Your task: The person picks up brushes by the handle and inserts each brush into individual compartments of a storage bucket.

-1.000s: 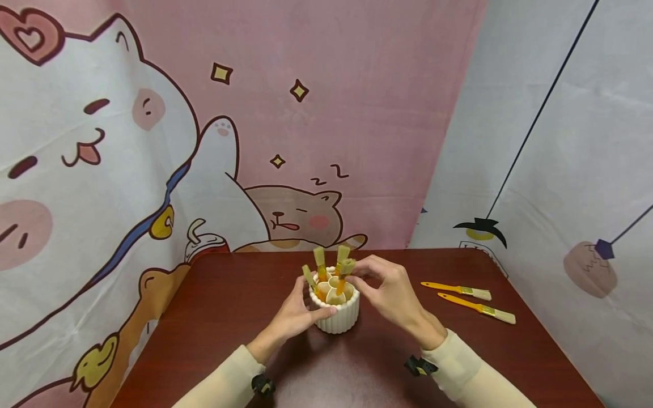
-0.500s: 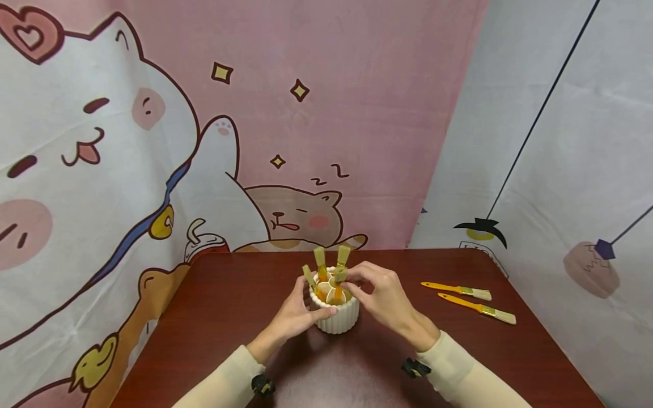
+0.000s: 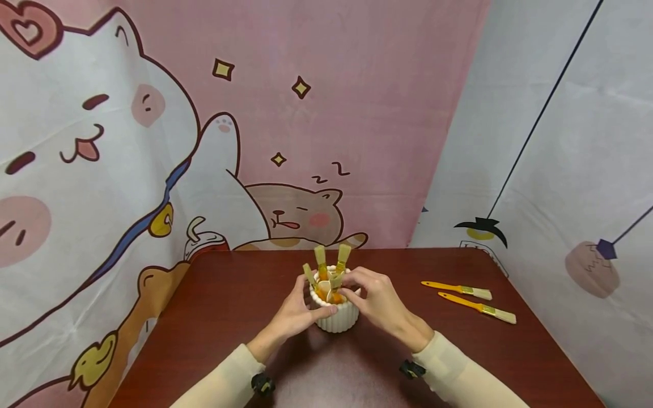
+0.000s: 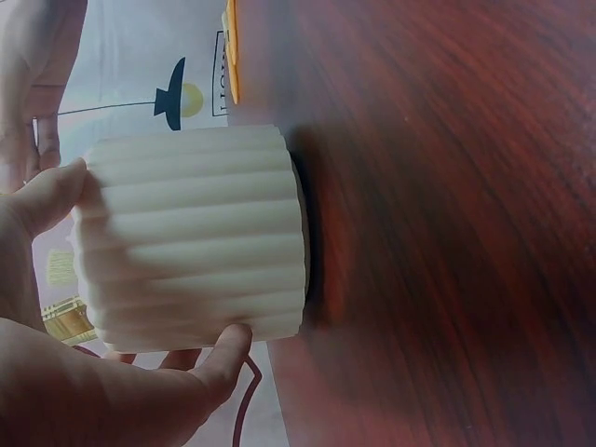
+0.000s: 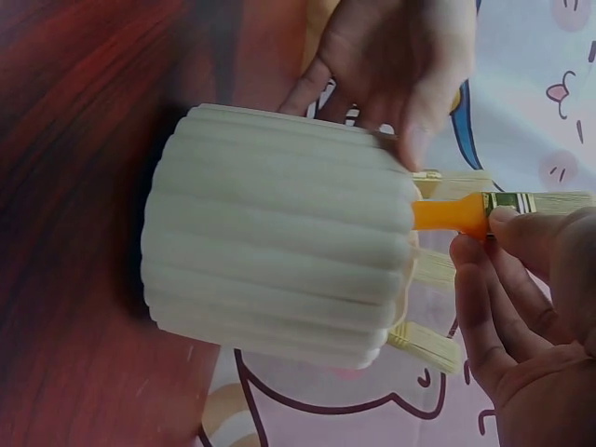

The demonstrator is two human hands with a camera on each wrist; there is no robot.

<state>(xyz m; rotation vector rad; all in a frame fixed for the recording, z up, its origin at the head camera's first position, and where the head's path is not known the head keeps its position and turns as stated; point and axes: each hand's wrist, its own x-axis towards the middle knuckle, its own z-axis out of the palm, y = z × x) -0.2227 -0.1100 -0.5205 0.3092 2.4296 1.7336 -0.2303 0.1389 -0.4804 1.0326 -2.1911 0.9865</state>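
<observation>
A white ribbed pot (image 3: 339, 321) with inner compartments stands on the table, its side filling much of both wrist views. My left hand (image 3: 291, 317) grips it from the left, the thumb at the front of the rim and fingers round the side. Between thumb and fingers, my right hand (image 3: 380, 303) pinches a paintbrush (image 5: 447, 215) near its metal band. This brush points bristles up, the lower part of its orange handle hidden inside the pot. Three more paintbrushes stand bristles up in the pot: one at the back left (image 3: 320, 256), one at the back right (image 3: 344, 256), one leaning left (image 3: 308, 273).
To the right, two loose paintbrushes with orange handles, a farther one (image 3: 456, 288) and a nearer one (image 3: 476, 307), lie on the dark red-brown table (image 3: 224, 317). Cloth with cartoon prints (image 3: 357, 113) hangs behind and beside the table.
My right hand has moved left and slightly down with its paintbrush, which sits deeper in the pot. The left hand keeps its hold on the pot.
</observation>
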